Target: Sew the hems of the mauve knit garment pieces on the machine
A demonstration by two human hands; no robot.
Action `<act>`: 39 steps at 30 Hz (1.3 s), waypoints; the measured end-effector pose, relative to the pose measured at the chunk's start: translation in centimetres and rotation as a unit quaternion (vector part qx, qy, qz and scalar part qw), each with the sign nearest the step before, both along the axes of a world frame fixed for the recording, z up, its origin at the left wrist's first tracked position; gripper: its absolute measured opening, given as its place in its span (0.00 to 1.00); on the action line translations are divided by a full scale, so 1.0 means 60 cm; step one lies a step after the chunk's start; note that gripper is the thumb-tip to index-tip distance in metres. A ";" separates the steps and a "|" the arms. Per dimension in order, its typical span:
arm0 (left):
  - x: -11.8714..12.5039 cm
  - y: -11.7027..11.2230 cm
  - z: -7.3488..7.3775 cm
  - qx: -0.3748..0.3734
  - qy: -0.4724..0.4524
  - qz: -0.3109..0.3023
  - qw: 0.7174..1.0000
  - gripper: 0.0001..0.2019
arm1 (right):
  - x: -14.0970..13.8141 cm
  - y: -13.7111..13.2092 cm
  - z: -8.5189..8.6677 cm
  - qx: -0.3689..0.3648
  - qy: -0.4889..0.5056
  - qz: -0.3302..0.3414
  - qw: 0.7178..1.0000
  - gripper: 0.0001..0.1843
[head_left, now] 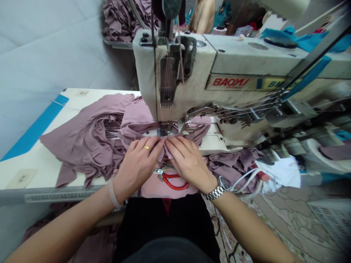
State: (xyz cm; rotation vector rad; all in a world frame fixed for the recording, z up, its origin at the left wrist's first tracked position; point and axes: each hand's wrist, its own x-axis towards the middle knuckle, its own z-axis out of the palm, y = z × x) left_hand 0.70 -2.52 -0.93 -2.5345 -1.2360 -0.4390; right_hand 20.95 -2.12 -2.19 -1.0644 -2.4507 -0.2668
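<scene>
Mauve knit fabric (87, 142) is fed under the presser foot (165, 128) of a BAOYU industrial sewing machine (186, 84). One stretch of edge sits at the foot. Most of the cloth lies bunched on the counter (68, 106) left of the machine, with more draped front right. Can't tell how much is stitched.

Left hand (137, 164) and right hand (189, 164) lie on the cloth just in front of the foot, fingers curved, fingertips almost meeting around a small fold. Can't tell if they're pinching or only pressing.

Red-handled snips (171, 181) rest on the cloth just below the hands. A further heap of the same fabric (126, 22) sits behind the machine. Another person (203, 16) is beyond it.
</scene>
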 end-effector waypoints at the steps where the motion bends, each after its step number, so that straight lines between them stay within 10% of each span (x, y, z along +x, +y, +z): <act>1: -0.001 0.000 0.001 -0.004 -0.001 0.000 1.000 0.22 | 0.000 0.000 0.000 -0.006 0.001 0.002 1.000 0.21; 39: -0.011 0.026 0.010 -0.003 -0.060 -0.068 0.996 0.15 | -0.024 0.022 0.015 -0.049 0.114 -0.002 0.992 0.14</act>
